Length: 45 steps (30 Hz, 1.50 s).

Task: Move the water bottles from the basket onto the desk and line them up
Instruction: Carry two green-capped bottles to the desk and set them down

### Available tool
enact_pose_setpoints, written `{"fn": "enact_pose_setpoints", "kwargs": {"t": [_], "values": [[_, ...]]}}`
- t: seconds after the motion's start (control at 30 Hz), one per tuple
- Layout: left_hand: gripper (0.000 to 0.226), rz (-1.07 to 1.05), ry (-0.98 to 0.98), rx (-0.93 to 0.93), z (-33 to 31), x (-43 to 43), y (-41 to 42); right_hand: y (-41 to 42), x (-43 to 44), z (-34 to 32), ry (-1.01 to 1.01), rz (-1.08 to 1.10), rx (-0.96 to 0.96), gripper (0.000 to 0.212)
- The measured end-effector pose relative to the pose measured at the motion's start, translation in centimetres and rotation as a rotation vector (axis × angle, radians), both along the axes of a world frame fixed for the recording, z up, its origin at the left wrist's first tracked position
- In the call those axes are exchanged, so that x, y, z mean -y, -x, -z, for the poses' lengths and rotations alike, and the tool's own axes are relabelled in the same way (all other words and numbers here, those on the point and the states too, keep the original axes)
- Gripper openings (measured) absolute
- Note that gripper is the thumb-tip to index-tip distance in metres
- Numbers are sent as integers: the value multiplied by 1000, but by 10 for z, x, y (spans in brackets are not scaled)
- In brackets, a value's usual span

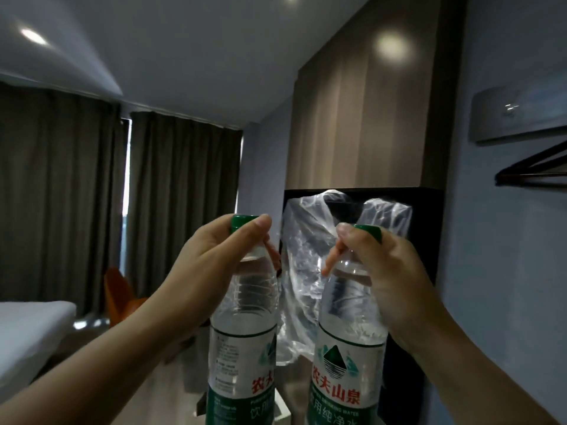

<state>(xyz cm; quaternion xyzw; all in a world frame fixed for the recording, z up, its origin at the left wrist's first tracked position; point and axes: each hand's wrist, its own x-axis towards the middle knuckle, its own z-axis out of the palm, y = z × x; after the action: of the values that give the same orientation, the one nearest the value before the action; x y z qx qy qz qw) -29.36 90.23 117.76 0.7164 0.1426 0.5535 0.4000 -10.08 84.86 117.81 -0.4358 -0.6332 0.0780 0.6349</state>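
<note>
I hold two clear water bottles upright in front of me, each with a green cap and a green and white label. My left hand [214, 259] grips the neck of the left bottle [242, 342], thumb against its cap. My right hand [386, 280] grips the neck of the right bottle [346, 348] the same way. The bottles hang side by side, a small gap between them, their bases cut off by the bottom edge. Neither the basket nor the desk is in view.
Behind the bottles a dark open niche [426, 228] holds hanging clear plastic covers [310, 240] under a wooden cabinet front [362, 118]. A black hanger [534, 170] sticks out at the right wall. A white bed [27, 326], an orange chair [119, 292] and dark curtains [61, 191] lie left.
</note>
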Motion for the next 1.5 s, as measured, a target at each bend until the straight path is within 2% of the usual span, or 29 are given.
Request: {"fn": "enact_pose_setpoints", "kwargs": {"t": [0.17, 0.37, 0.73, 0.9, 1.17, 1.3, 1.5], "values": [[50, -140, 12, -11, 9, -61, 1, -4, -76, 6, -22, -97, -9, 32], [38, -214, 52, -3, 21, -139, 18, 8, -171, 14, 22, -211, -45, 31], [33, -244, 18, -37, 19, -328, 86, 65, -365, 15, -1, -228, -13, 35], [33, -228, 14, -42, 21, -421, 108, 85, -449, 19, 12, -248, -61, 34], [39, -246, 42, -31, 38, -566, 105, 92, -596, 31, 16, -276, -72, 31], [36, -268, 51, -18, 44, -640, 94, 86, -676, 38, -14, -274, -57, 36], [32, -345, 35, -6, 44, -746, 83, 77, -795, 41, -9, -280, -50, 33]]}}
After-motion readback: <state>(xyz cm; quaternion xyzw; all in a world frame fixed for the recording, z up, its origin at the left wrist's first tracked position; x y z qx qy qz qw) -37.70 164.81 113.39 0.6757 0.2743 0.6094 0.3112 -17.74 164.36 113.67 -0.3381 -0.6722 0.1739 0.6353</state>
